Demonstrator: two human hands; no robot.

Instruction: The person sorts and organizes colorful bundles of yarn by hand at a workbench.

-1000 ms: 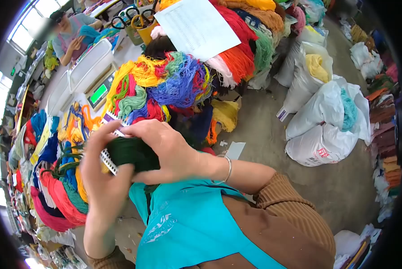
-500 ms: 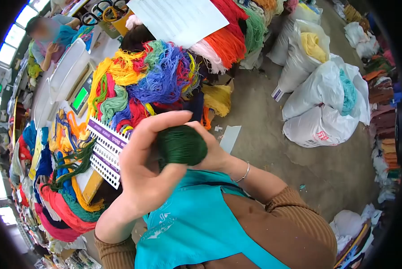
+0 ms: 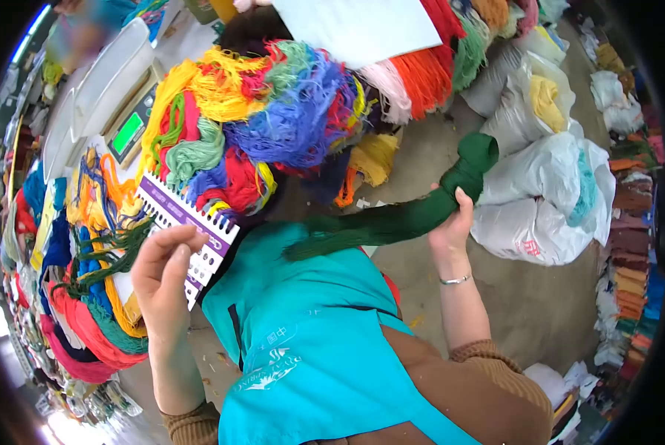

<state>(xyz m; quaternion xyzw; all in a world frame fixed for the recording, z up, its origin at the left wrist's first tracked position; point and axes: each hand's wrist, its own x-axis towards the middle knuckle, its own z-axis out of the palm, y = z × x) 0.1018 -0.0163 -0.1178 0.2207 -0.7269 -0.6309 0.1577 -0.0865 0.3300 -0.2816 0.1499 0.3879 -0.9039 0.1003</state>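
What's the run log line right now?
right hand: holds dark-green yarn skein | left hand: at purple-and-white punched card | skein's tail: over turquoise apron

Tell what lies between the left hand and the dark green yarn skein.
In the head view, purple-and-white punched cards, then the turquoise cloth apron, lie between left hand and skein.

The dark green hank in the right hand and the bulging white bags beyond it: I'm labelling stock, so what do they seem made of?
The dark green hank, held in the right hand, looks like soft thread, cotton perhaps, with a fairly matt finish: fine parallel strands show. The bulging white bags look like thin plastic, slightly glossy, judging by their crinkles and translucence.
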